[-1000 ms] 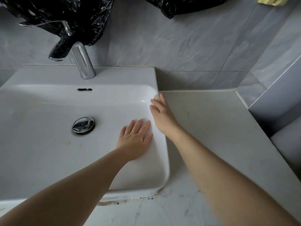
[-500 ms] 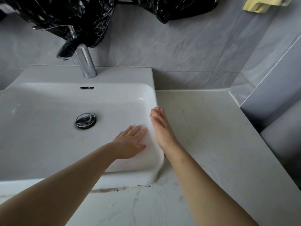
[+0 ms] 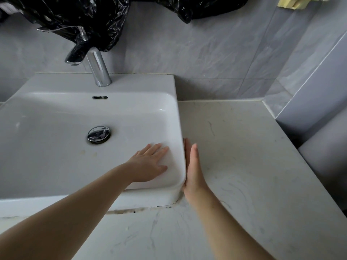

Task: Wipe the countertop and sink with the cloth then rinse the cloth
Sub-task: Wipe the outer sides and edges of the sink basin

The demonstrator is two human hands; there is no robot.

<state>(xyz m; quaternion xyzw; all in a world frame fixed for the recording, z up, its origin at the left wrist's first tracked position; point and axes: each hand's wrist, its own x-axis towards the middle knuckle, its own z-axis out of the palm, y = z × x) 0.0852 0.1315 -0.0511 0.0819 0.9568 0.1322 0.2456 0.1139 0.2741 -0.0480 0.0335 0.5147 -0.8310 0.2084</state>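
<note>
At the right end of the white sink (image 3: 47, 151), both bare hands are working. The left hand (image 3: 150, 163) is lying flat inside the basin, on the inner slope near the right front corner; its fingers are straight and a little apart; whether a cloth is lying under this palm I cannot tell. The right hand (image 3: 193, 171) is standing on its edge outside the basin and pressing against the outer right wall of the sink; its fingers are straight, held together, and holding nothing. Beside this hand the pale marbled countertop (image 3: 253, 166) is running from the sink to the right and along the front. Beyond the left hand the chrome drain plug (image 3: 98, 135) is sitting in the bottom of the basin; the chrome faucet (image 3: 98, 72) is standing on the back ledge; black plastic bags (image 3: 78, 21) are hanging over it, against the grey tiled wall (image 3: 187, 53).
</note>
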